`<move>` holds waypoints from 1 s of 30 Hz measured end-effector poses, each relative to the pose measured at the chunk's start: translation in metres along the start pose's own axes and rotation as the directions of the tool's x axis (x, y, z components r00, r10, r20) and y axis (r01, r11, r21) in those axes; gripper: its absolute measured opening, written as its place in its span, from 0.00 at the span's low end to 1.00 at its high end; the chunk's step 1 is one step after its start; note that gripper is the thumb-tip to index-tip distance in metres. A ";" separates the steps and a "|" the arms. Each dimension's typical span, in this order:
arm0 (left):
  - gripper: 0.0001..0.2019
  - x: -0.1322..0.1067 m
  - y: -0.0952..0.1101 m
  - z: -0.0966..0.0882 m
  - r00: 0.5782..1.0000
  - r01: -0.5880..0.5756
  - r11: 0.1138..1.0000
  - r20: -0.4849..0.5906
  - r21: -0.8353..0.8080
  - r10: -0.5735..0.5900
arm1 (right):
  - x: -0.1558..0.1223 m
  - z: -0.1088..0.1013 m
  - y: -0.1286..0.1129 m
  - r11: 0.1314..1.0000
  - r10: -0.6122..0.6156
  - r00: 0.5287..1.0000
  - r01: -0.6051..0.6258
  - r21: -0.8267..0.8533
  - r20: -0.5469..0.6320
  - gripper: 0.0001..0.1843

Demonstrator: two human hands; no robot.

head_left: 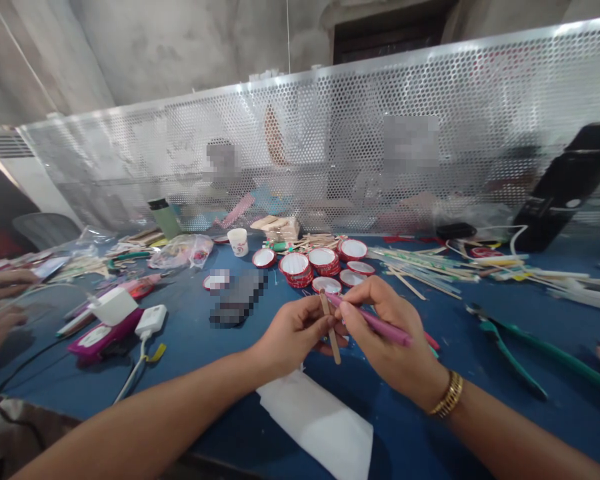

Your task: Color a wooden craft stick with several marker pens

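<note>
My left hand [293,333] pinches a flat wooden stick [331,333] and holds it nearly upright over the blue table [205,347]. My right hand [390,337] is closed round a pink pen [380,325], whose tip touches the top of the stick. A gold bracelet [449,395] sits on my right wrist. Both hands meet just in front of a cluster of red-rimmed round lids [325,263].
A white paper sheet [320,420] lies near the front edge. Green-handled pliers [515,347] lie at the right, loose sticks [430,270] behind them. A white charger [150,321] and a magenta box [100,337] sit at the left, beside another person's hands [0,300]. A perforated metal screen [330,153] closes the back.
</note>
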State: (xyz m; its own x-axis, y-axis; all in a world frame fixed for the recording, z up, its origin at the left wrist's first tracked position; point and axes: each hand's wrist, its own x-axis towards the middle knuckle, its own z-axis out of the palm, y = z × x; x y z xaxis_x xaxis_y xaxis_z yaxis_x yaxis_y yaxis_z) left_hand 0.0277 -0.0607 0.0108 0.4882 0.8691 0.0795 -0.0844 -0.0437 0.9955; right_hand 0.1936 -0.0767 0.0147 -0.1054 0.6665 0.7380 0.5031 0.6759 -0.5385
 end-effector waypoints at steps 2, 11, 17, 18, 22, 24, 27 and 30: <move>0.17 0.001 -0.001 -0.001 1.000 0.003 1.000 -0.005 0.005 -0.003 | 0.001 0.000 0.001 1.000 -0.005 1.000 0.005 -0.020 -0.012 0.05; 0.17 -0.001 0.001 0.001 1.000 0.002 1.000 -0.015 0.016 -0.002 | 0.000 0.001 0.001 1.000 0.014 1.000 -0.015 0.025 0.018 0.05; 0.19 -0.001 -0.001 0.000 1.000 0.018 1.000 -0.019 0.015 -0.018 | 0.001 0.001 0.002 1.000 0.009 1.000 -0.009 -0.004 -0.007 0.06; 0.19 -0.001 -0.002 0.000 1.000 0.019 1.000 -0.020 0.014 -0.018 | 0.001 0.001 0.002 1.000 0.009 1.000 -0.009 -0.007 -0.012 0.06; 0.19 -0.001 -0.004 -0.001 1.000 0.011 0.999 -0.014 0.034 -0.010 | 0.001 0.000 0.001 0.999 0.025 0.999 -0.025 0.021 0.023 0.05; 0.18 -0.001 -0.004 -0.002 1.000 0.009 0.999 -0.011 0.034 -0.009 | 0.001 0.000 0.001 0.999 0.024 0.999 -0.025 0.020 0.027 0.05; 0.19 0.000 -0.004 -0.003 1.000 0.016 1.000 -0.015 0.016 -0.016 | 0.001 0.001 0.000 1.000 0.029 1.000 -0.029 0.006 0.004 0.06; 0.18 0.000 -0.004 -0.002 1.000 0.022 1.000 -0.019 0.011 -0.021 | 0.001 0.001 0.000 1.000 0.024 1.000 -0.024 0.008 0.002 0.06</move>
State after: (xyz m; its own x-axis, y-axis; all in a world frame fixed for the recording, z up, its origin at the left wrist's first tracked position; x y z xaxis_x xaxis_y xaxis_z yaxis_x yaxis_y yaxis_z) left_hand 0.0257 -0.0597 0.0063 0.4736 0.8789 0.0571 -0.0640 -0.0303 0.9975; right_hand 0.1925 -0.0761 0.0152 -0.0953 0.6831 0.7241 0.4989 0.6622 -0.5591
